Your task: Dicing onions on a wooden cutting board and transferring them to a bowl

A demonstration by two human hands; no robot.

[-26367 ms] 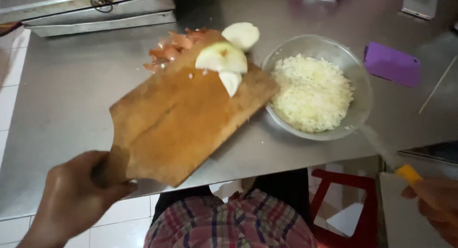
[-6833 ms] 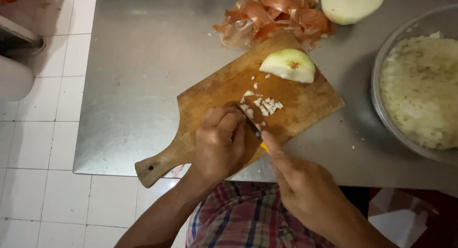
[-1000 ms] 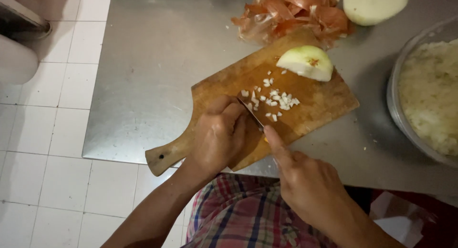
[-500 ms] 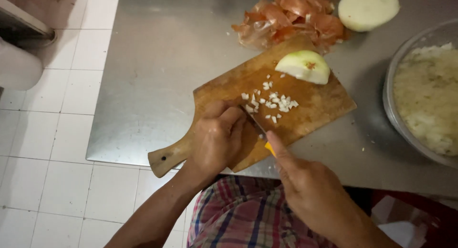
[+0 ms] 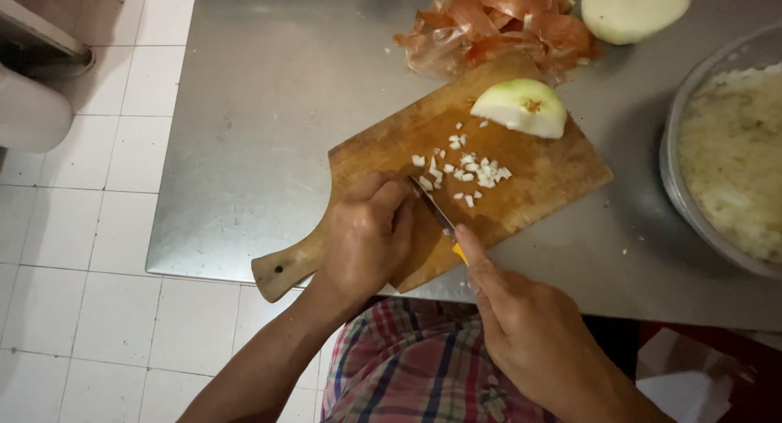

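On the wooden cutting board (image 5: 521, 187), near its front edge, my left hand (image 5: 371, 236) is curled up tight with the fingers bent under. It presses down on something small there, but my fingers hide it, so I cannot tell what it looks like. My right hand (image 5: 529, 333) is closed around the yellow handle of a knife (image 5: 436, 215). My pointing finger lies straight along the top of it. The thin blade points away from me and sits right beside my left knuckles, touching them or almost touching them.

Just past the tip of the blade is a little pile of chopped onion bits (image 5: 468, 170), white and tiny, spread out in the middle of the board. At the far end of the board lies an onion half (image 5: 521, 107), flat side down, pale green and white.

The board lies slanted on a shiny metal table (image 5: 261, 105), and its handle with a hole pokes out toward the front left, over the edge. Behind the board is a heap of orange onion skins (image 5: 497, 24). Next to the skins, at the far right, is another peeled onion piece (image 5: 631, 8). On the right stands a big glass bowl (image 5: 672, 179) full of chopped white stuff. Below the table I see my checked clothes and a white tile floor (image 5: 73, 309).
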